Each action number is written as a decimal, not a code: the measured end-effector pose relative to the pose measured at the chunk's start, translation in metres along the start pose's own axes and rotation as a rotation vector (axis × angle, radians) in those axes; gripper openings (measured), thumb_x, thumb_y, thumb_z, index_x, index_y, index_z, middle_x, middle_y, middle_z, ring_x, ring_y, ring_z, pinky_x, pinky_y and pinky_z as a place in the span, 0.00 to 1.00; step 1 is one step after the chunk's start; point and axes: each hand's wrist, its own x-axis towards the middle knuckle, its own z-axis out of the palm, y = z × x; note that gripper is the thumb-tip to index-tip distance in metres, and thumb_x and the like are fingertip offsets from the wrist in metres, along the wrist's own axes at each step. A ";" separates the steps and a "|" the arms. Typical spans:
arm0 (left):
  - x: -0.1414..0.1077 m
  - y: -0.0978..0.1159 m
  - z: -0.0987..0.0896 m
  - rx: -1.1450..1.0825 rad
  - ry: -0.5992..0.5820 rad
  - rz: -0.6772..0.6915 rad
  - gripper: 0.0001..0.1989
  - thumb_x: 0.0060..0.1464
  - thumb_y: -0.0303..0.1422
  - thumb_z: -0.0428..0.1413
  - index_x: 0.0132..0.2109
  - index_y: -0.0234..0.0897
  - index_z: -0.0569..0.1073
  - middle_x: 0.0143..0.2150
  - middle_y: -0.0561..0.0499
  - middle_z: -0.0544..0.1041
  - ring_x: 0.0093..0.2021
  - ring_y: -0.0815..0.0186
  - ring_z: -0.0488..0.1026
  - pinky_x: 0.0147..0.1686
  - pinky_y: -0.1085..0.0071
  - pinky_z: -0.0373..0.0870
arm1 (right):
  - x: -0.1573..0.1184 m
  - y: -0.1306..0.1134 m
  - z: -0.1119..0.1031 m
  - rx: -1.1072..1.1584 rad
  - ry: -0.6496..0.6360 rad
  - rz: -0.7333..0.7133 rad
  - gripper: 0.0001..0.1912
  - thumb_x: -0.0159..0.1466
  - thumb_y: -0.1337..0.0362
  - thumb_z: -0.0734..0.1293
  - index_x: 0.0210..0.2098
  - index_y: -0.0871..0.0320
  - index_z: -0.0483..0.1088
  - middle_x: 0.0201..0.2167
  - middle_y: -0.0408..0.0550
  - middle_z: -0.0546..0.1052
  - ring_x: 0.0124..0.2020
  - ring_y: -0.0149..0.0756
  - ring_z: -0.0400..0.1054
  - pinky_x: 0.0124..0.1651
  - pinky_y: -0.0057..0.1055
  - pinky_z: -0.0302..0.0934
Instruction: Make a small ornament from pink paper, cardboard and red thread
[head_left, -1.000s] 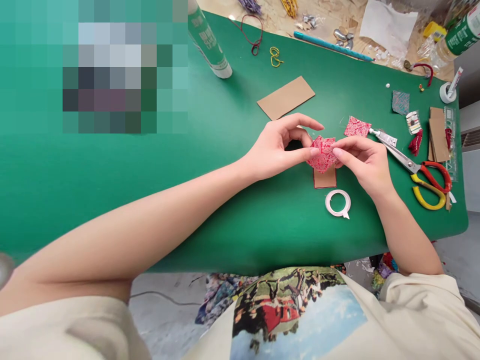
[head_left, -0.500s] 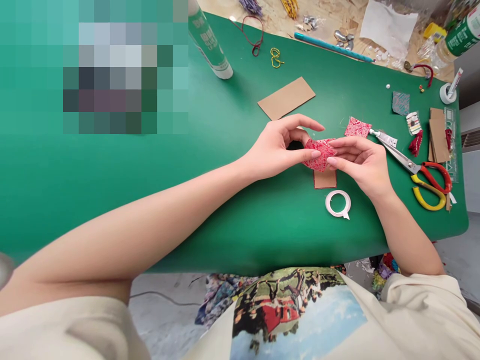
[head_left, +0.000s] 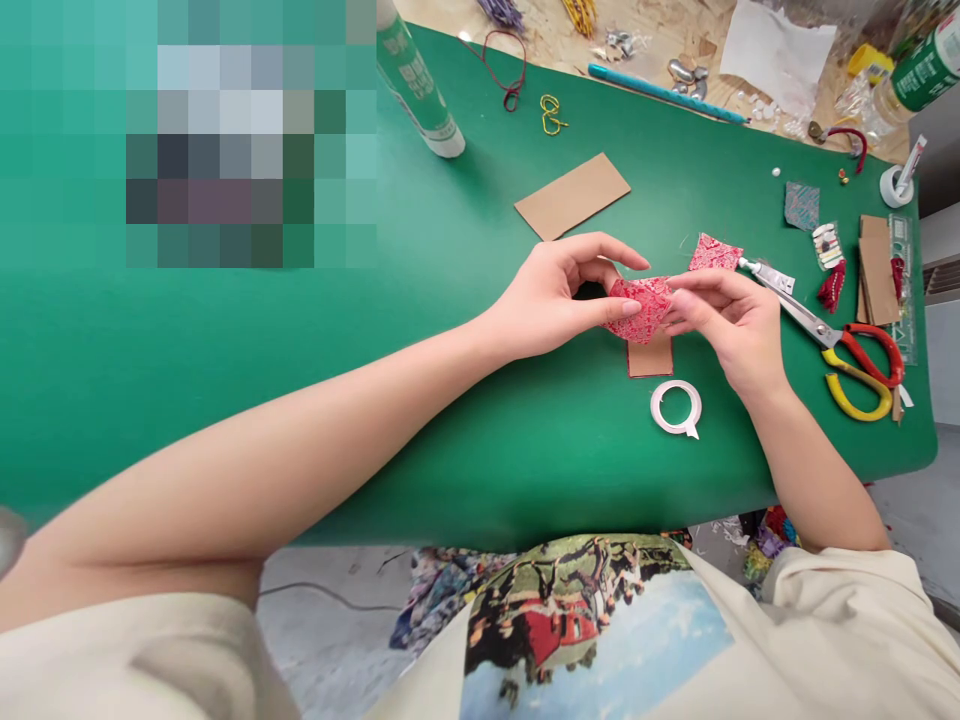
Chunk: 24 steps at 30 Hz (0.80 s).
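Clamping red patterned fabric between thumb and fingers of left hand, over upper part of small brown card. Touching fabric's edge with right hand; can't tell if pinching. Near white tape roll. Can't read green-and-white bottle's blurred label.

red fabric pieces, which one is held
The red patterned fabric piece in the left hand, partly hiding a brown cardboard rectangle; the other lies on the green mat by the red-and-yellow-handled scissors.
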 end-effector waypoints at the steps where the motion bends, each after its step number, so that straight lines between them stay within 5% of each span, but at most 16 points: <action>1: 0.000 0.000 0.000 0.003 -0.002 0.001 0.21 0.44 0.41 0.71 0.44 0.36 0.79 0.28 0.53 0.75 0.31 0.67 0.75 0.34 0.69 0.74 | 0.000 0.000 0.000 -0.006 0.001 -0.004 0.17 0.51 0.51 0.81 0.34 0.54 0.80 0.31 0.40 0.84 0.32 0.33 0.80 0.36 0.29 0.79; 8: 0.000 -0.001 0.000 0.008 -0.017 0.049 0.19 0.46 0.39 0.70 0.44 0.34 0.79 0.29 0.53 0.76 0.31 0.68 0.75 0.34 0.71 0.74 | -0.002 -0.001 0.001 0.010 0.004 0.004 0.13 0.52 0.54 0.80 0.32 0.54 0.79 0.28 0.39 0.83 0.27 0.32 0.79 0.34 0.29 0.79; 14: 0.001 0.000 0.001 0.014 -0.038 0.048 0.22 0.42 0.42 0.72 0.42 0.33 0.80 0.37 0.48 0.81 0.38 0.64 0.79 0.43 0.66 0.77 | 0.000 -0.001 -0.005 -0.121 -0.047 -0.040 0.11 0.56 0.56 0.78 0.35 0.54 0.78 0.32 0.42 0.84 0.32 0.35 0.81 0.39 0.33 0.78; 16: 0.001 0.000 0.002 -0.019 -0.011 0.018 0.22 0.42 0.43 0.73 0.40 0.34 0.81 0.38 0.46 0.82 0.39 0.61 0.79 0.44 0.64 0.78 | -0.003 -0.009 -0.024 -0.290 -0.039 -0.122 0.10 0.58 0.58 0.77 0.38 0.54 0.79 0.36 0.44 0.84 0.37 0.37 0.81 0.44 0.34 0.77; 19: 0.001 -0.001 0.003 -0.119 0.031 -0.027 0.19 0.41 0.43 0.73 0.37 0.36 0.82 0.36 0.47 0.82 0.37 0.62 0.79 0.42 0.64 0.79 | -0.023 -0.026 -0.076 -0.670 0.233 -0.228 0.07 0.65 0.63 0.70 0.42 0.53 0.78 0.40 0.49 0.83 0.40 0.39 0.79 0.48 0.35 0.73; 21: 0.001 -0.002 0.003 -0.154 0.044 -0.051 0.18 0.41 0.43 0.73 0.36 0.36 0.82 0.34 0.48 0.82 0.35 0.62 0.78 0.40 0.64 0.79 | -0.044 -0.035 -0.117 -1.067 0.274 -0.103 0.10 0.64 0.68 0.66 0.43 0.55 0.77 0.43 0.54 0.82 0.45 0.44 0.78 0.53 0.40 0.69; 24: 0.002 -0.001 0.004 -0.164 0.067 -0.069 0.19 0.38 0.43 0.74 0.33 0.36 0.81 0.32 0.49 0.82 0.33 0.63 0.78 0.38 0.65 0.79 | -0.072 -0.040 -0.163 -1.441 0.116 0.302 0.19 0.62 0.65 0.66 0.52 0.60 0.74 0.52 0.66 0.77 0.55 0.57 0.72 0.55 0.47 0.66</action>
